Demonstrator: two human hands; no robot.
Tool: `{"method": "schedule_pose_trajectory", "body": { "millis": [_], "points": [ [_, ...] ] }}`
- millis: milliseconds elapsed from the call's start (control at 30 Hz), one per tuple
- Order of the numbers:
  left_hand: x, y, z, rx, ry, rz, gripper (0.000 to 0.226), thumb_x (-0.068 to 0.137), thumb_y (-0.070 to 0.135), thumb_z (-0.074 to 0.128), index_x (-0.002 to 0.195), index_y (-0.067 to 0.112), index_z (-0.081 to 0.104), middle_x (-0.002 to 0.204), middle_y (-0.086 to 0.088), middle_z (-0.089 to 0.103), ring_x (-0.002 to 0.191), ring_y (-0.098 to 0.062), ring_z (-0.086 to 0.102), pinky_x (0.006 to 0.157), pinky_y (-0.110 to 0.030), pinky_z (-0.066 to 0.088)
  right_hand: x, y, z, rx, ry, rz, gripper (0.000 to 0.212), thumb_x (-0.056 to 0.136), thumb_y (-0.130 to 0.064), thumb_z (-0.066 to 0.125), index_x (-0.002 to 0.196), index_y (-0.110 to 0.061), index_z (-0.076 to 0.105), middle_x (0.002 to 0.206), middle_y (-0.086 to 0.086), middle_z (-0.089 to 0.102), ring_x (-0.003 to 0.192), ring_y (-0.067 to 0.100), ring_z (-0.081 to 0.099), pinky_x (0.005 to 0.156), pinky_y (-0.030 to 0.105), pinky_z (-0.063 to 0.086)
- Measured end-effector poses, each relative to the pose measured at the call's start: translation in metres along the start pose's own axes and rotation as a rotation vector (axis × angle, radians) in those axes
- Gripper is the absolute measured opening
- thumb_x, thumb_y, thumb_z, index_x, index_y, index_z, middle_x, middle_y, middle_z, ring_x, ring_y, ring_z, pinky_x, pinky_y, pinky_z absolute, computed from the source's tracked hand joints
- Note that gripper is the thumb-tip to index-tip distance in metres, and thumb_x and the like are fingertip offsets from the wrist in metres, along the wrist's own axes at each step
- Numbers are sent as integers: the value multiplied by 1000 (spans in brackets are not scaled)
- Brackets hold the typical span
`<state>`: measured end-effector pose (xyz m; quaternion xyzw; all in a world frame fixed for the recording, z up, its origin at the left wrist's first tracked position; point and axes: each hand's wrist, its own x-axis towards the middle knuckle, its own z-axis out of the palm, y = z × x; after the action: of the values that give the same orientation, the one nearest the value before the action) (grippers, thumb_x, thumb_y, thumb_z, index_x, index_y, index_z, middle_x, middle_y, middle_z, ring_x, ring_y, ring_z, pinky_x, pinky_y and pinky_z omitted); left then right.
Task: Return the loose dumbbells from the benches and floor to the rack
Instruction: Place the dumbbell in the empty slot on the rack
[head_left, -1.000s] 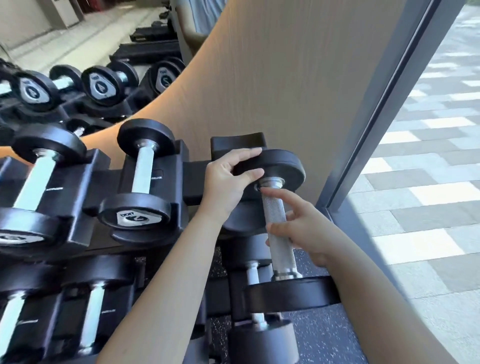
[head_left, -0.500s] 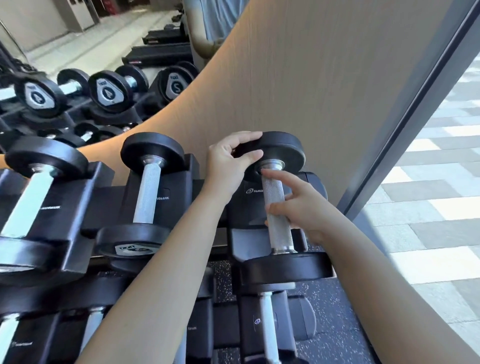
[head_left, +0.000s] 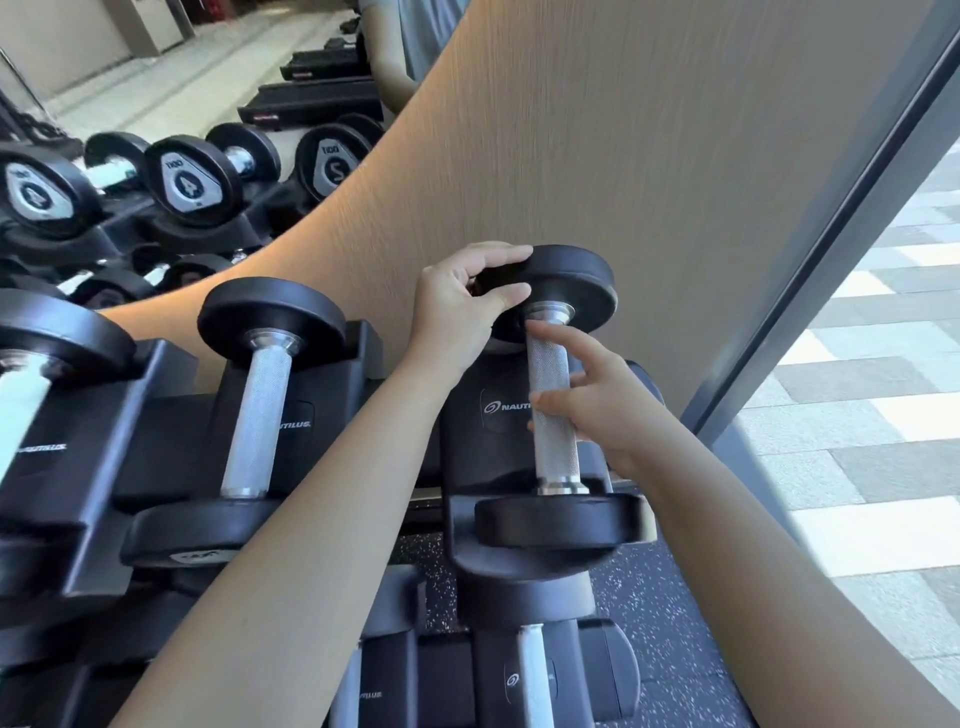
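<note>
A small black dumbbell (head_left: 551, 415) with a knurled silver handle lies in the rightmost saddle of the black rack (head_left: 498, 431), its near head resting in the front cradle. My left hand (head_left: 462, 306) grips the rim of its far head. My right hand (head_left: 597, 400) sits at the handle's right side with fingers loosening, index finger stretched toward the far head. A second dumbbell (head_left: 260, 410) rests in the saddle to the left, and a third dumbbell (head_left: 21, 410) shows at the left edge.
A tan wooden panel (head_left: 623, 156) stands right behind the rack. A mirror (head_left: 156, 104) at upper left reflects more dumbbells. A dark window frame (head_left: 831, 234) and paved ground lie to the right. A lower rack tier holds another dumbbell (head_left: 535, 675).
The dumbbell moved up and back into the rightmost saddle and settled there. My right hand's fingers have loosened from the handle; my left hand stayed on the far head.
</note>
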<state>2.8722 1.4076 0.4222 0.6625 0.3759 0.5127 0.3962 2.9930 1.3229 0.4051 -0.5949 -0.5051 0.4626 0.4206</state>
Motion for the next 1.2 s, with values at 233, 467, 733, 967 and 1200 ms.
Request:
{"method": "schedule_pose_trajectory", "body": {
  "millis": [233,467,733,967,1200],
  "points": [
    [3,-29,-6,-49,101,-109,37,77,-2,64,89,33,65,111,1,63,112,-9,54,95,-21,39,19,11,9,3,-35,28,52,81,-5,63,111,-45,53,75,11,43,69,23,43,68,32,42],
    [-16,-34,-20,-105,70,-124,43,80,-9,57,103,27,62,122,2,55,118,-5,48,105,-24,33,19,13,17,-24,-60,8,49,82,-9,64,103,-51,51,79,15,47,92,51,57,86,47,50],
    [-70,-15,-29,-3,25,-132,34,81,1,61,96,32,65,122,6,57,117,-3,49,99,-26,39,-6,14,7,-60,-73,21,49,79,-10,68,115,-39,56,76,6,63,70,19,60,81,42,53],
    [-123,1,-23,17,-36,-100,29,81,5,63,95,31,66,112,8,62,108,0,54,92,-21,42,-43,14,-1,-10,-33,-10,34,79,-20,69,106,-40,61,102,11,65,92,19,62,85,25,45],
    [-149,12,-20,-16,-24,-136,28,84,7,61,96,32,66,113,5,63,111,-10,55,98,-45,42,-73,11,-4,95,-43,-100,33,81,-9,66,108,-28,63,106,15,64,85,15,60,88,31,48]
  ]
}}
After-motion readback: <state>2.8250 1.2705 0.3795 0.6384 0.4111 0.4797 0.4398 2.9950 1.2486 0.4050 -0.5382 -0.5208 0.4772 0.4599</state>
